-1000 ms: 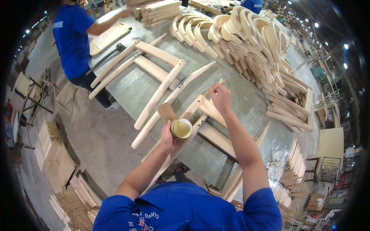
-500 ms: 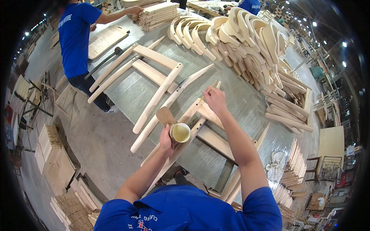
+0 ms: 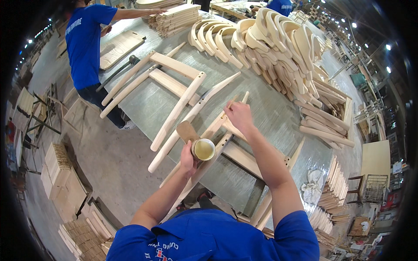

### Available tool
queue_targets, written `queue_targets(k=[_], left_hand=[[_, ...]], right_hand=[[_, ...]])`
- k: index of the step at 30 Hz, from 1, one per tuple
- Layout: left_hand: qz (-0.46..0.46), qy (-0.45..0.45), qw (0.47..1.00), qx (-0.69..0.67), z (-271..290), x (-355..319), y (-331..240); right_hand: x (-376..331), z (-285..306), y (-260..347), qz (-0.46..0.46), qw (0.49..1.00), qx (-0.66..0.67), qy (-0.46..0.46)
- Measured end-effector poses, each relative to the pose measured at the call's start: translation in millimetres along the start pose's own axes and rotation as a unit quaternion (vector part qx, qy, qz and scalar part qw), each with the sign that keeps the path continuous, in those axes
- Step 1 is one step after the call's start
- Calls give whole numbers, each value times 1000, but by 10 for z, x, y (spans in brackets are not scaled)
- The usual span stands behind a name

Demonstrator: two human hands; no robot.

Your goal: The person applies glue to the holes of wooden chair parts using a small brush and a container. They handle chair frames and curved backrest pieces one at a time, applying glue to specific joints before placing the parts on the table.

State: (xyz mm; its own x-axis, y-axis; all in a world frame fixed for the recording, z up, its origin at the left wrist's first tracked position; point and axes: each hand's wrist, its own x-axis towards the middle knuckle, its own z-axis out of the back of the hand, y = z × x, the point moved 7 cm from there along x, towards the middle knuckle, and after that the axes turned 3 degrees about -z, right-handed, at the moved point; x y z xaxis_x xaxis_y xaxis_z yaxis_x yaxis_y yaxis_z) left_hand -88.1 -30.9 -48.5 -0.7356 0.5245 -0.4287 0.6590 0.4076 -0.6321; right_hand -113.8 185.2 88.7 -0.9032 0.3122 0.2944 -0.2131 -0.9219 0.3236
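My left hand [image 3: 187, 161] is closed around a small round cup [image 3: 204, 149] of pale yellow liquid, which looks like glue. A flat brown paddle-like piece [image 3: 186, 131] sticks out beside the cup; whether my fingers hold it too is hard to tell. My right hand [image 3: 239, 115] pinches a thin stick [image 3: 234, 98], its lower tip at the holes near the top of a pale wooden chair-leg frame [image 3: 238, 157]. That frame lies under my hands, at the near side of the table. To its left lies a similar wooden frame [image 3: 176, 65].
Curved wooden chair parts [image 3: 278, 48] are heaped at the far right of the grey table [image 3: 143, 104]. Wooden legs [image 3: 326, 126] and a crumpled white cloth [image 3: 311, 187] lie at the right. A co-worker in blue [image 3: 85, 48] stands far left, one arm over stacked slats [image 3: 176, 19].
My right hand has shifted slightly left and down with the stick over the frame's holes. My left hand and cup stay in place. The co-worker's arm has straightened over the slats.
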Motion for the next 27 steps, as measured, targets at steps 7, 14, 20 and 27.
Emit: queue_targets(k=[7,14,20,27], left_hand=[[18,-26,999,6,100,43,58],[26,47,996,-66,-84,1,-25],[-25,-37,997,62,-34,-96,-362],[-147,55,987,29,-391,-377,-725]], right_hand=[[89,-9,-1,-32,997,17,75],[-170,161,271,133,988,-69,46],[-663,833,596,-9,921,388,-34],[-1263,375,452,-197,832,516,-42]])
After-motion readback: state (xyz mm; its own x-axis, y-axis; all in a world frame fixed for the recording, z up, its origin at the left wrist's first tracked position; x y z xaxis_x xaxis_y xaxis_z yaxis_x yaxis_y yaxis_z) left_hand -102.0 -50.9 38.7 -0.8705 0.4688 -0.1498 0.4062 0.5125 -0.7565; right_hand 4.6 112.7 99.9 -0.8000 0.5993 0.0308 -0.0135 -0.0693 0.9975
